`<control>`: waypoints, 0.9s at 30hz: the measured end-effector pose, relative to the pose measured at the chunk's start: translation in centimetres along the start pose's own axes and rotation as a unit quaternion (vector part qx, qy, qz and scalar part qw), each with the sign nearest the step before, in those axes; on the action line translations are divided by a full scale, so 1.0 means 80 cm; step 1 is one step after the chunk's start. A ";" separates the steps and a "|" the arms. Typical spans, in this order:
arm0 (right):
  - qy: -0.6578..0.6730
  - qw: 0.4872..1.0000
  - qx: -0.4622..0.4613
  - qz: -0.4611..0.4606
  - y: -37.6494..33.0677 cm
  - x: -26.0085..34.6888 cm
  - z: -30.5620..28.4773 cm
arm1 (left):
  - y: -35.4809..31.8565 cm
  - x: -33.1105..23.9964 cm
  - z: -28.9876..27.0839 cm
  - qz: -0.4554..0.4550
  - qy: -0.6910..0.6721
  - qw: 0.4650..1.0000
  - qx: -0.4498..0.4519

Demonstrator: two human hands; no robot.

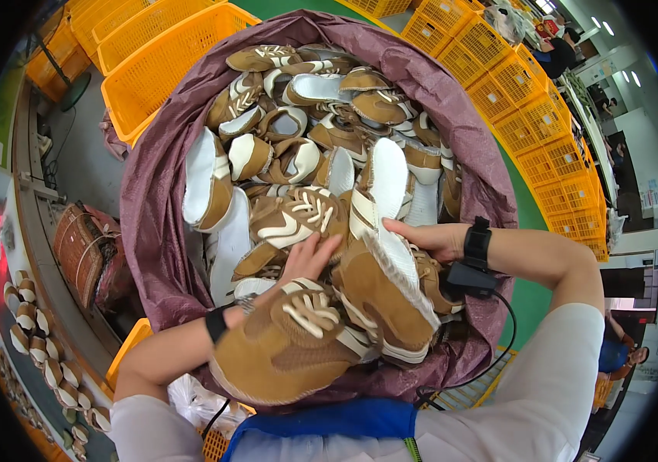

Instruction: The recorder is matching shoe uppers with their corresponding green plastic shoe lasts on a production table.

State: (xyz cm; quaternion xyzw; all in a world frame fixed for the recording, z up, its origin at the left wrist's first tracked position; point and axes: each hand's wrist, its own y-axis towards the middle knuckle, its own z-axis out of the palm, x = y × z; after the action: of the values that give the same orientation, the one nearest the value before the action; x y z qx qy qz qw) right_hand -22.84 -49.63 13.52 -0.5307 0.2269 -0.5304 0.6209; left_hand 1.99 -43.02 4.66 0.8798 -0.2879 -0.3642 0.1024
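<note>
Centre frame: our left hand [309, 258] lies flat, fingers spread, on a brown shoe upper [294, 219]; our right hand [429, 239], fingers extended, presses a white-soled upper [390, 254], gripping nothing.

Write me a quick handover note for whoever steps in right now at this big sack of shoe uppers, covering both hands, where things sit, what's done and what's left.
Left hand: open, flat on a brown and white shoe upper in the heap, not gripping.
Right hand: reaching in from the right, fingers against the upturned upper with the white sole side; a closed grip cannot be confirmed.
Things: the maroon sack is piled full of uppers; yellow crates stand behind it; a row of uppers lies along the bench at far left.
Done: nothing lifted out yet.
Left: the whole heap still sits in the sack.
</note>
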 end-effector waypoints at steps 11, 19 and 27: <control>-0.009 0.968 0.075 -0.240 -0.015 0.071 0.050 | 0.079 -0.031 -0.151 -0.052 0.006 0.998 0.019; -0.054 0.869 0.156 -0.467 -0.134 0.174 0.066 | 0.183 -0.108 -0.300 -0.055 0.033 0.998 0.010; -0.232 0.827 0.308 -0.409 -0.203 0.068 0.048 | -0.017 -0.285 -0.493 -0.067 0.134 0.976 -0.160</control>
State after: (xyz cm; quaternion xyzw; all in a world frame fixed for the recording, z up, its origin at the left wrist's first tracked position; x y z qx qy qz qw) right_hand -24.54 -50.87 30.98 -0.4635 -0.3366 -0.6395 0.5127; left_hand 17.24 -29.86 45.55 0.9102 -0.1497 -0.2902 0.2546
